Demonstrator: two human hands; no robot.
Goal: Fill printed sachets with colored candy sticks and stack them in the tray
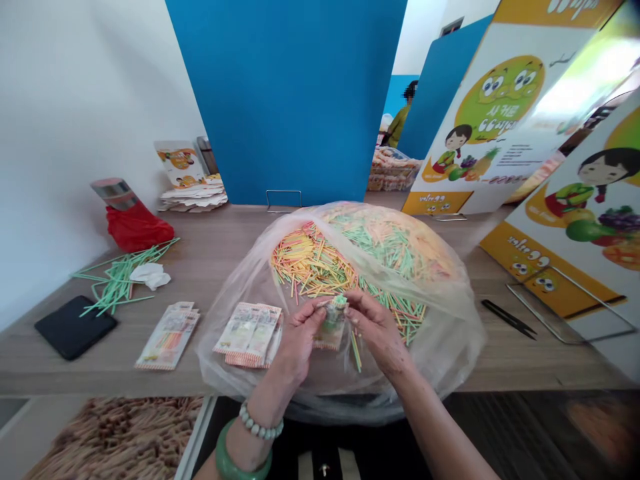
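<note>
My left hand [304, 328] pinches the left edge of a small clear packet [330, 327] with a striped lower border. My right hand [374, 321] is closed at the packet's upper right, where green stick ends show at its mouth. A few green and yellow sticks [356, 352] hang below my right fingers. Behind both hands, a heap of thin coloured sticks [310, 257] lies in a large translucent plastic bag [240, 267] spread on the table. Left of my left hand, several flat packets [250, 333] lie on the bag's near edge.
More filled packets [169, 335], a black flat device [75, 327], loose green sticks [120, 273] and a red-wrapped cylinder [133, 217] are at left. Black tweezers [509, 319] lie at right, near printed cartons [575, 220]. A blue panel [295, 100] stands behind the bag; a person [400, 120] is beyond.
</note>
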